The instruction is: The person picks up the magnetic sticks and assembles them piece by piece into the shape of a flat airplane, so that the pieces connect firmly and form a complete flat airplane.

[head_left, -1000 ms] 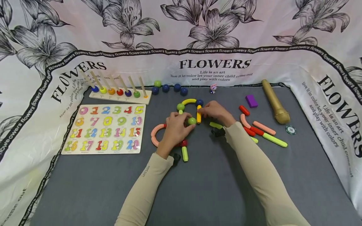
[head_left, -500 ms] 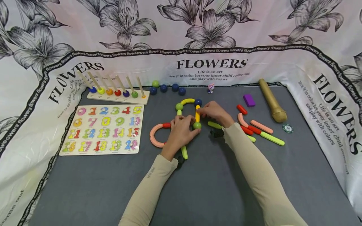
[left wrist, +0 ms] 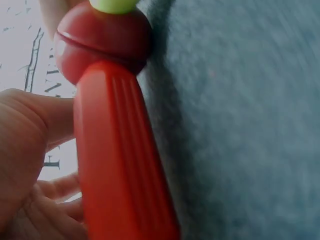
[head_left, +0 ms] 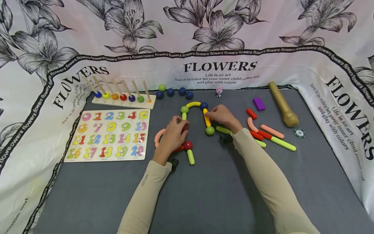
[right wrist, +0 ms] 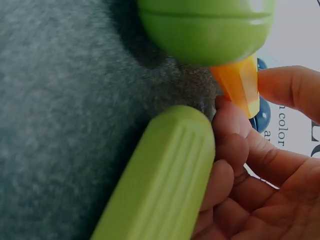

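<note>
A chain of magnetic rods and balls lies mid-table: a green ball point(head_left: 184, 109), a yellow curved rod point(head_left: 194, 104), a blue ball point(head_left: 204, 105), a straight yellow rod point(head_left: 206, 119) and a green ball point(head_left: 209, 131) at its lower end. My right hand point(head_left: 221, 116) pinches the yellow rod point(right wrist: 240, 82) just above that green ball point(right wrist: 205, 27). My left hand point(head_left: 172, 135) curls over the red rod point(left wrist: 120, 160), thumb against it, and hides its joint with the pink curved rod point(head_left: 158, 135). The red rod ends at a dark red ball point(head_left: 188, 145) with a green rod point(head_left: 191, 157) below.
A number puzzle board point(head_left: 108, 133) and a peg stacker point(head_left: 122, 97) sit at the left. Loose balls point(head_left: 173, 92) and a small figurine point(head_left: 218, 91) line the back. To the right lie loose rods point(head_left: 270, 135), a purple block point(head_left: 259, 104), a gold microphone point(head_left: 283, 104) and a chip point(head_left: 299, 133). A green rod point(head_left: 223, 130) lies by my right wrist.
The green ball left my left hand and now sits on the lower end of the yellow rod, which has swung slightly right. My left hand drew back left onto the red rod.
</note>
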